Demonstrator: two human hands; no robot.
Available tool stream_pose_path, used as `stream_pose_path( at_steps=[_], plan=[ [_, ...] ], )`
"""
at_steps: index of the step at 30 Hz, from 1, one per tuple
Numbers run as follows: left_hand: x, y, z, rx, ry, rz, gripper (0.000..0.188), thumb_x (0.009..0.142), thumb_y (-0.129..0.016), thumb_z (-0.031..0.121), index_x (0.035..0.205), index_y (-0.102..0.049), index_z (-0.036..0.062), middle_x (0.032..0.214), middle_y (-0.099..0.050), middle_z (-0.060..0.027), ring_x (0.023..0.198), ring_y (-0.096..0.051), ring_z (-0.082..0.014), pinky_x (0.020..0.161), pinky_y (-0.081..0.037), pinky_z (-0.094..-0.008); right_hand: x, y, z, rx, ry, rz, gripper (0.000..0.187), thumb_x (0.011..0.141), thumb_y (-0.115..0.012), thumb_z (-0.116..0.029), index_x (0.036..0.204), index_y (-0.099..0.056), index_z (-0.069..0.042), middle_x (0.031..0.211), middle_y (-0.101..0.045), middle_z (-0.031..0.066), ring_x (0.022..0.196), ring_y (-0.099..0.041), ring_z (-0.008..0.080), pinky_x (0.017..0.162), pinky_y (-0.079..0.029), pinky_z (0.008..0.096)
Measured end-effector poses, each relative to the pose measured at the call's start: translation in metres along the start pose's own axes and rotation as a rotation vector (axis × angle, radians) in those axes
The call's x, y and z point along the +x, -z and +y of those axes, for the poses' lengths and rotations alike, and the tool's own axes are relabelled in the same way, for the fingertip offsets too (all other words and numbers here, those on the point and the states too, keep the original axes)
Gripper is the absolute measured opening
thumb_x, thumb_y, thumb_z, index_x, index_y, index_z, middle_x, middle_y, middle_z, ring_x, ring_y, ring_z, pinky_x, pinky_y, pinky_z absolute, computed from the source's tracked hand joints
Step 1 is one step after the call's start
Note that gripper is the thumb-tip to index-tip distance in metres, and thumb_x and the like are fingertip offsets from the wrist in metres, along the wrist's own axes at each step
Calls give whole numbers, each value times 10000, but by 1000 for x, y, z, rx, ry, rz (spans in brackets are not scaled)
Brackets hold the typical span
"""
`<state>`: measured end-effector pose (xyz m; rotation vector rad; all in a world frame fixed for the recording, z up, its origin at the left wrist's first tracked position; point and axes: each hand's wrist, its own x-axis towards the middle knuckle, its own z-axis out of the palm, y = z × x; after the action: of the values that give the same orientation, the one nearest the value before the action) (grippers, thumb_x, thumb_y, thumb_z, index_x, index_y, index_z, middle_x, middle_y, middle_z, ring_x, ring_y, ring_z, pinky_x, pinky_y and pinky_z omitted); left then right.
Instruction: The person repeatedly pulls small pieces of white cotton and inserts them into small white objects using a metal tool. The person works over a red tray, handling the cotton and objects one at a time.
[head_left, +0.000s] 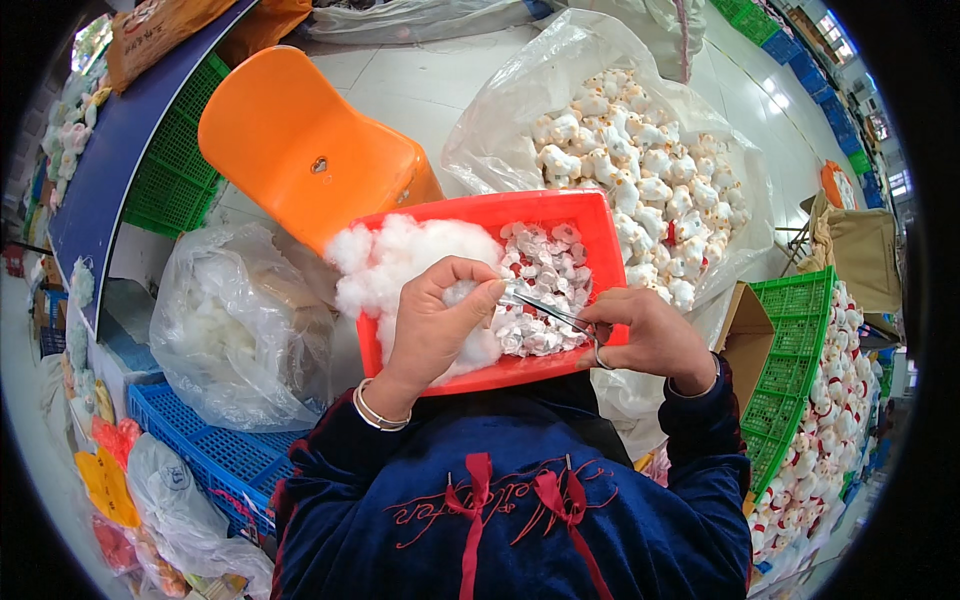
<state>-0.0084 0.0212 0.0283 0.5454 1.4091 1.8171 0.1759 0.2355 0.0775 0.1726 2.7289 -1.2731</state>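
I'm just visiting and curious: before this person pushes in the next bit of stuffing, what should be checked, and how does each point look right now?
1. Small white toy piece held in the left hand: ok, the fingers wrap around it.
2. Thin metal tweezers in the right hand: ok, tips point at the left hand's fingertips.
3. Fluffy white stuffing within reach: ok, heaped in the left part of the red plastic tray.
4. Unfilled white toy skins available: ok, piled in the tray's right part.
5. Tray steady on the lap: cannot tell, its underside is hidden.
6. Stuffing gripped in the tweezer tips: cannot tell, too small.
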Motion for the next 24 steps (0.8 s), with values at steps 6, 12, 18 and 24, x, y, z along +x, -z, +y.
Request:
stream_pose_path(
  at_steps=[6, 12, 18, 24],
  plan=[
    [-3, 2, -8, 264, -215, 6, 90, 975, -740, 59, 1038, -725, -3, 896, -722, -46, 768, -644, -88, 673, -512, -236, 0, -7, -3, 61, -8, 11, 546, 717, -948, -341, 1066, -739, 21, 844, -672, 113, 792, -660, 256, 746, -527, 367],
    [-1, -7, -14, 592, -716, 109, 148, 956, -720, 12, 1098, -717, -28, 949, -741, -152, 817, -726, -215, 720, -565, -294, 1, -18, -9, 265, -70, 24, 513, 734, -949, -333, 1050, -741, 14, 802, -641, 68, 759, -623, 172, 709, -501, 328],
    [1, 10, -7, 447, -446, -22, 331, 962, -696, 34, 1290, -678, -6, 1065, -743, -113, 862, -722, -184, 762, -574, -292, -4, -13, -1, 290, -167, -54, 397, 764, -934, -251, 1028, -760, -10, 744, -604, 21, 718, -559, 106, 673, -471, 294],
    [8, -2, 23, 88, 158, -575, 363, 963, -720, 93, 1311, -662, 10, 1048, -722, -40, 822, -657, -79, 723, -542, -241, -5, -2, -10, 308, -183, -163, 382, 767, -930, -213, 1027, -757, 6, 733, -604, 20, 703, -559, 104, 654, -469, 298]
  ],
)
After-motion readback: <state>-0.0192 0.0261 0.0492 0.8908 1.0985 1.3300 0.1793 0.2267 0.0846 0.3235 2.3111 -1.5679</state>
